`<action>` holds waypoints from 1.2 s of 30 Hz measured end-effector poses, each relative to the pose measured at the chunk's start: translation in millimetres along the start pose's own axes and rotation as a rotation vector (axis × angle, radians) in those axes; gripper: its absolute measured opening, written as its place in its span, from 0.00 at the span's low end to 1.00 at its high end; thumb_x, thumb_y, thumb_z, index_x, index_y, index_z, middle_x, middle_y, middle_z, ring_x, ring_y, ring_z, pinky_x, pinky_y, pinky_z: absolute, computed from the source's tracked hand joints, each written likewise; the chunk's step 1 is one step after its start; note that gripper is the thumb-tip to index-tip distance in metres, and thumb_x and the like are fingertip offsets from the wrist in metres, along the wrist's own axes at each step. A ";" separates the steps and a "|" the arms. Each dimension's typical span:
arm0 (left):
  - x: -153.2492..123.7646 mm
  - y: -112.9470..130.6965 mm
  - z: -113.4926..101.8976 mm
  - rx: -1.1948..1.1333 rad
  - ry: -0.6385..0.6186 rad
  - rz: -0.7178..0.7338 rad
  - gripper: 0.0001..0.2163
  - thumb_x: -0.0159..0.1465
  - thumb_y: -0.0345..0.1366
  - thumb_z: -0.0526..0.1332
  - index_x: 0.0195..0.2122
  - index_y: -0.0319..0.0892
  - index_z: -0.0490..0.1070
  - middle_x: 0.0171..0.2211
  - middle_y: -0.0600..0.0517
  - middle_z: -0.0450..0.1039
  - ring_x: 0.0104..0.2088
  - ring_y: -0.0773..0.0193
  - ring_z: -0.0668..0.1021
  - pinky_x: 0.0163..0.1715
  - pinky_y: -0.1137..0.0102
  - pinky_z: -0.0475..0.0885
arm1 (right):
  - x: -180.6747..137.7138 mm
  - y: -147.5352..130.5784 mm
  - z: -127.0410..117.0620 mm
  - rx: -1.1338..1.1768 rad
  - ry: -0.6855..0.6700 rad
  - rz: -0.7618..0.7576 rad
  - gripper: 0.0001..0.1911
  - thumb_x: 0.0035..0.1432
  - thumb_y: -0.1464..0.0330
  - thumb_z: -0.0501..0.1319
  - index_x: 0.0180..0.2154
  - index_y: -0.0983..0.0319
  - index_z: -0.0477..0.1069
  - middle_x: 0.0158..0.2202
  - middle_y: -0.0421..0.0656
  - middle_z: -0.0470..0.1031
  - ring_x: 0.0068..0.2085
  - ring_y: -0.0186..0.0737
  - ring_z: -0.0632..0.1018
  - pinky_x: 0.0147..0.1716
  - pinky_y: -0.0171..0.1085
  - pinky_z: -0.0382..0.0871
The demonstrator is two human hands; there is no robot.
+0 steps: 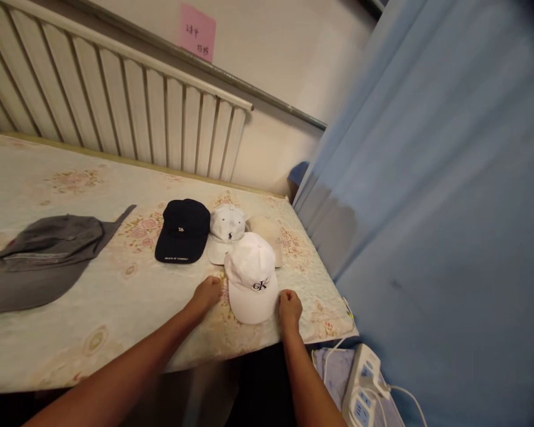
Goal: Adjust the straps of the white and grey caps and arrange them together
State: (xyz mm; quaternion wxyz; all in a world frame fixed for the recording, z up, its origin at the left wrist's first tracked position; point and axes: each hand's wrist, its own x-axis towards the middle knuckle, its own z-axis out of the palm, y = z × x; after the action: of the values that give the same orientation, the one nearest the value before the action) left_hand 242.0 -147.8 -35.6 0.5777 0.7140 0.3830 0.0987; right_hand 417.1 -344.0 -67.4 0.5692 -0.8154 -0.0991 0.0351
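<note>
A white baseball cap [250,279] with dark letters on its front lies on the bed, brim toward me. My left hand [207,295] is just left of its brim, fingers curled together, with a small gap to the cap. On the other side my right hand [290,307] is closed like a fist close to the brim's right edge; nothing shows in it. Behind this cap sit a smaller white cap [228,224] with a dark rider logo and a beige cap [267,228], both partly covered. A black cap [186,231] stands left of them.
A grey cap [57,249] lies farther left on the floral bed cover [146,320]. A radiator [133,107] runs along the wall behind. At right hangs a blue curtain [427,225]; below it is a white power strip [362,385] with cables.
</note>
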 end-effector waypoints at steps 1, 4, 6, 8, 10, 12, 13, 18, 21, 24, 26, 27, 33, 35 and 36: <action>-5.8 -6.6 4.2 0.023 0.010 0.004 0.09 0.59 0.36 0.53 0.38 0.41 0.67 0.25 0.53 0.72 0.31 0.60 0.76 0.31 0.70 0.65 | -3.0 2.9 -0.6 0.003 0.013 -0.003 0.08 0.47 0.66 0.56 0.26 0.58 0.73 0.25 0.41 0.78 0.32 0.42 0.76 0.33 0.36 0.65; -16.8 -22.3 12.1 0.095 0.029 0.053 0.12 0.60 0.34 0.53 0.43 0.39 0.68 0.31 0.49 0.75 0.37 0.58 0.77 0.37 0.69 0.67 | -5.2 10.6 0.0 0.020 0.034 -0.006 0.09 0.47 0.66 0.56 0.29 0.58 0.74 0.26 0.41 0.79 0.32 0.41 0.76 0.34 0.36 0.66; -20.4 -28.8 13.8 0.140 0.031 0.109 0.16 0.59 0.33 0.53 0.48 0.37 0.68 0.38 0.46 0.76 0.42 0.57 0.77 0.43 0.68 0.67 | -3.3 14.9 1.5 0.034 0.039 -0.002 0.11 0.47 0.65 0.55 0.31 0.59 0.74 0.27 0.41 0.79 0.31 0.41 0.76 0.33 0.36 0.66; -22.7 -32.3 14.6 0.181 0.027 0.171 0.19 0.59 0.31 0.54 0.52 0.37 0.68 0.43 0.44 0.75 0.46 0.56 0.76 0.47 0.67 0.66 | -1.0 18.2 2.9 0.043 0.040 0.000 0.12 0.47 0.64 0.55 0.33 0.59 0.74 0.27 0.40 0.79 0.30 0.41 0.76 0.32 0.36 0.66; -24.5 -33.6 15.9 0.218 0.022 0.232 0.19 0.60 0.31 0.54 0.52 0.38 0.70 0.46 0.44 0.74 0.49 0.56 0.74 0.50 0.66 0.65 | 0.4 20.1 3.7 0.042 0.037 -0.007 0.13 0.47 0.64 0.55 0.34 0.59 0.74 0.27 0.40 0.79 0.30 0.41 0.76 0.33 0.36 0.67; -25.7 -34.2 18.3 0.257 0.021 0.280 0.18 0.60 0.30 0.53 0.51 0.39 0.71 0.47 0.44 0.73 0.49 0.56 0.74 0.51 0.66 0.65 | 0.5 20.3 3.7 0.030 0.030 -0.020 0.13 0.47 0.64 0.56 0.34 0.59 0.75 0.28 0.40 0.79 0.31 0.41 0.77 0.34 0.36 0.67; -26.0 -34.5 19.7 0.275 0.023 0.296 0.19 0.59 0.29 0.53 0.51 0.39 0.72 0.47 0.44 0.73 0.49 0.57 0.73 0.51 0.66 0.65 | 0.2 19.7 3.4 0.021 0.028 -0.027 0.13 0.47 0.64 0.56 0.33 0.59 0.75 0.29 0.40 0.79 0.31 0.42 0.77 0.34 0.37 0.67; -23.9 -38.4 25.8 0.339 0.035 0.328 0.21 0.59 0.27 0.52 0.52 0.38 0.71 0.46 0.43 0.72 0.48 0.57 0.73 0.51 0.66 0.65 | -4.0 12.0 0.7 -0.071 0.017 -0.066 0.12 0.48 0.63 0.56 0.33 0.58 0.76 0.35 0.43 0.80 0.38 0.44 0.76 0.41 0.38 0.65; -22.0 -39.9 26.4 0.354 0.033 0.341 0.21 0.59 0.27 0.51 0.52 0.36 0.71 0.47 0.42 0.72 0.48 0.57 0.73 0.51 0.66 0.64 | -8.1 5.4 -0.1 -0.140 -0.015 -0.084 0.12 0.50 0.63 0.55 0.31 0.57 0.76 0.35 0.45 0.80 0.38 0.45 0.75 0.40 0.39 0.63; -21.3 -39.7 25.7 0.363 0.031 0.350 0.21 0.58 0.27 0.51 0.52 0.37 0.71 0.47 0.42 0.72 0.48 0.56 0.73 0.52 0.65 0.64 | -12.0 -0.2 -0.2 -0.210 -0.039 -0.096 0.12 0.53 0.62 0.54 0.28 0.57 0.75 0.35 0.46 0.80 0.37 0.46 0.75 0.39 0.39 0.61; -21.2 -39.4 25.2 0.366 0.029 0.354 0.22 0.58 0.26 0.51 0.53 0.37 0.71 0.48 0.42 0.72 0.48 0.56 0.73 0.52 0.65 0.63 | -13.5 -2.6 0.0 -0.258 -0.046 -0.097 0.13 0.54 0.62 0.53 0.28 0.57 0.75 0.35 0.48 0.79 0.36 0.46 0.75 0.37 0.40 0.61; -21.1 -39.3 25.1 0.366 0.027 0.356 0.23 0.58 0.26 0.51 0.54 0.37 0.71 0.48 0.42 0.72 0.48 0.56 0.73 0.52 0.66 0.64 | -13.9 -3.4 0.2 -0.283 -0.048 -0.096 0.14 0.55 0.63 0.52 0.28 0.57 0.75 0.35 0.48 0.79 0.36 0.46 0.75 0.37 0.40 0.60; -18.7 -40.8 24.5 0.359 0.014 0.368 0.25 0.56 0.26 0.51 0.55 0.37 0.70 0.45 0.43 0.73 0.46 0.58 0.73 0.49 0.67 0.65 | -11.8 -3.7 3.6 -0.419 -0.047 -0.076 0.15 0.56 0.65 0.51 0.30 0.59 0.76 0.36 0.51 0.79 0.36 0.48 0.76 0.33 0.39 0.60; -17.7 -41.2 23.9 0.355 0.008 0.373 0.25 0.56 0.26 0.51 0.55 0.38 0.70 0.43 0.44 0.73 0.44 0.58 0.73 0.48 0.67 0.66 | -11.2 -3.6 4.8 -0.456 -0.044 -0.076 0.16 0.56 0.65 0.50 0.31 0.59 0.76 0.36 0.52 0.80 0.36 0.49 0.77 0.33 0.39 0.60; -17.3 -41.3 23.5 0.352 0.004 0.376 0.25 0.55 0.26 0.51 0.54 0.38 0.71 0.43 0.45 0.73 0.44 0.58 0.73 0.47 0.68 0.66 | -11.1 -3.6 5.2 -0.472 -0.042 -0.079 0.16 0.56 0.65 0.49 0.31 0.60 0.76 0.37 0.52 0.80 0.37 0.49 0.77 0.33 0.39 0.60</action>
State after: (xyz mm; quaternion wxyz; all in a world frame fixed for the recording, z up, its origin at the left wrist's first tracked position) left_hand 226.0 -175.2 -74.9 0.4152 0.8621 0.2559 0.1375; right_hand 405.0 -340.2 -66.5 0.3618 -0.9204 -0.1484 0.0057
